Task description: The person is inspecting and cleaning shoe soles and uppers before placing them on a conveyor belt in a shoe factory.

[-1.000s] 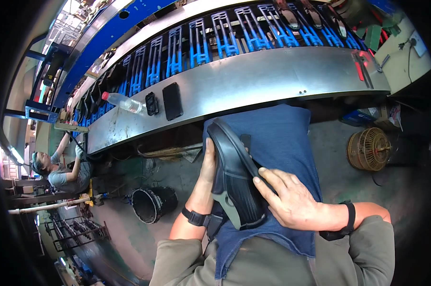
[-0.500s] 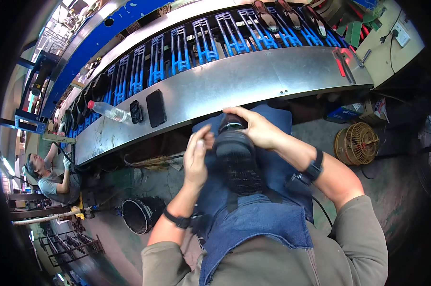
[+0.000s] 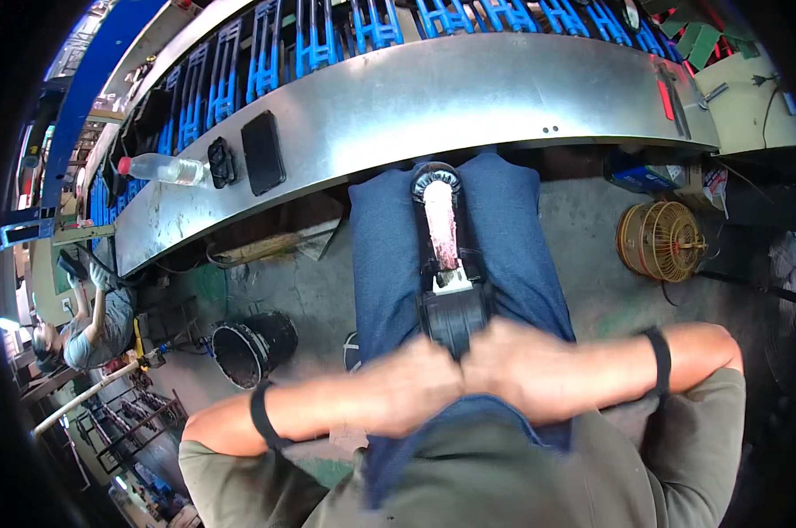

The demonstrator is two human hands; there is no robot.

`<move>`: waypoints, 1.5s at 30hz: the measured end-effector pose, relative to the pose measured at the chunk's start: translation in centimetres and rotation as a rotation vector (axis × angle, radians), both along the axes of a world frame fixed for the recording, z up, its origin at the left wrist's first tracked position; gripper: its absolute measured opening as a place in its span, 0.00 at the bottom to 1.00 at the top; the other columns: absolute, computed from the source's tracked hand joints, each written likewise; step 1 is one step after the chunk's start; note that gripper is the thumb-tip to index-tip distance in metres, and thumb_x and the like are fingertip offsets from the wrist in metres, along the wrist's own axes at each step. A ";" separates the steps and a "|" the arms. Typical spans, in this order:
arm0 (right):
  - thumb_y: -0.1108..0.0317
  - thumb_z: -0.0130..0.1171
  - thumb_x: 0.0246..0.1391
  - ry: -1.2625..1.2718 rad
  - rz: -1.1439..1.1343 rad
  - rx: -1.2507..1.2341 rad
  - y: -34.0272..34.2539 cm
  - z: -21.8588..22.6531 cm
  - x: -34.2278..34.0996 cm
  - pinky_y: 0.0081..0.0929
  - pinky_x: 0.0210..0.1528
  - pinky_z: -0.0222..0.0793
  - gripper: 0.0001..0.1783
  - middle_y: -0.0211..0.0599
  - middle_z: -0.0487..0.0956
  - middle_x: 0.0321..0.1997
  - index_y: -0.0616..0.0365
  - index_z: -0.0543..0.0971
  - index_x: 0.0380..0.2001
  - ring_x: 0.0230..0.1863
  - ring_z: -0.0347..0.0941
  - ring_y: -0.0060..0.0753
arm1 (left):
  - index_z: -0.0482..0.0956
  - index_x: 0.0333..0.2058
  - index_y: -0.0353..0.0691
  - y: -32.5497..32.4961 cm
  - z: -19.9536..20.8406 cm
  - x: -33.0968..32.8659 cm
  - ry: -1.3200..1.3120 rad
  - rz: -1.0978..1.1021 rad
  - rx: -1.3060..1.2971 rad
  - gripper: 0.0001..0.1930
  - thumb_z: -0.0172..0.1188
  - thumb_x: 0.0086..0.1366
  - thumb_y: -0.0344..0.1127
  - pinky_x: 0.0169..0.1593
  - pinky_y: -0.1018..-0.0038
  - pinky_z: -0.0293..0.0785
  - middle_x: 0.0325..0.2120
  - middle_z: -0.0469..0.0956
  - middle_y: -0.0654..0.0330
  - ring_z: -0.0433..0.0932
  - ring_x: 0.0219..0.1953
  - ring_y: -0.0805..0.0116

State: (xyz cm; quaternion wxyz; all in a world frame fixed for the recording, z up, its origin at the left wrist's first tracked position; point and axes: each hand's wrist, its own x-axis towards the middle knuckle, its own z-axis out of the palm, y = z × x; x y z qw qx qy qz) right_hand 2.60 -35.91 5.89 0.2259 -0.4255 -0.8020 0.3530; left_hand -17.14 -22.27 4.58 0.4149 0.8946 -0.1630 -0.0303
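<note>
A black boot (image 3: 426,233) lies between my thighs with its underside up and its toe pointing away from me. Gathered pleats ring the toe, and a pale, pinkish strip runs down the middle to a whitish patch at the heel. The dark shaft (image 3: 455,319) reaches back toward my belly. At its near end my left hand (image 3: 416,383) and my right hand (image 3: 517,365) meet, both closed on the shaft's edge. Motion smears them, and their fingertips are hidden.
Ahead runs a metal bench (image 3: 372,106) with a phone (image 3: 263,152), a small black object (image 3: 222,163) and a plastic bottle (image 3: 165,169). Blue racks (image 3: 319,40) stand behind. A black bucket (image 3: 239,352), a fan (image 3: 658,242) and a co-worker (image 3: 90,326) are around me.
The boot has turned over, from its dark upper to its pale underside. Both hands have moved from its far end to its near end by my belly. My view has shifted.
</note>
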 end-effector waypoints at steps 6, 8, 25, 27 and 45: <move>0.63 0.68 0.42 0.122 -0.098 0.154 1.9 -5.2 3.5 0.34 0.40 0.59 0.12 0.27 0.67 0.29 0.49 0.73 0.26 0.35 0.65 0.34 | 0.77 0.33 0.44 2.9 -3.0 2.6 -0.210 0.094 0.068 0.07 0.59 0.55 0.35 0.47 0.69 0.66 0.34 0.72 0.66 0.71 0.40 0.68; 0.63 0.69 0.41 0.130 -0.128 0.188 3.5 -5.6 4.8 0.34 0.40 0.59 0.13 0.27 0.67 0.30 0.50 0.74 0.27 0.36 0.65 0.36 | 0.78 0.34 0.44 4.6 -3.2 3.6 -0.234 0.138 0.076 0.08 0.61 0.55 0.35 0.49 0.69 0.66 0.36 0.74 0.66 0.71 0.42 0.67; 0.67 0.73 0.49 0.159 -0.804 -0.189 10.8 -5.4 8.3 0.40 0.36 0.72 0.23 0.46 0.70 0.40 0.61 0.71 0.42 0.38 0.73 0.50 | 0.78 0.41 0.32 11.4 -4.0 9.7 0.219 0.743 -0.516 0.13 0.69 0.62 0.32 0.40 0.68 0.72 0.36 0.76 0.53 0.75 0.34 0.60; 0.67 0.75 0.46 0.143 -0.902 -0.103 11.6 -5.5 8.7 0.37 0.40 0.72 0.25 0.45 0.69 0.41 0.60 0.71 0.42 0.40 0.72 0.48 | 0.78 0.42 0.33 12.0 -4.4 10.0 0.059 0.664 -0.028 0.13 0.68 0.62 0.34 0.42 0.67 0.73 0.39 0.76 0.52 0.75 0.38 0.59; 0.51 0.46 0.67 0.829 -0.557 0.187 6.3 -0.1 1.8 0.48 0.67 0.57 0.24 0.55 0.70 0.58 0.61 0.79 0.47 0.63 0.65 0.55 | 0.62 0.65 0.30 2.8 2.5 6.4 -0.080 0.759 -0.729 0.37 0.53 0.63 0.48 0.72 0.59 0.49 0.66 0.59 0.44 0.56 0.71 0.52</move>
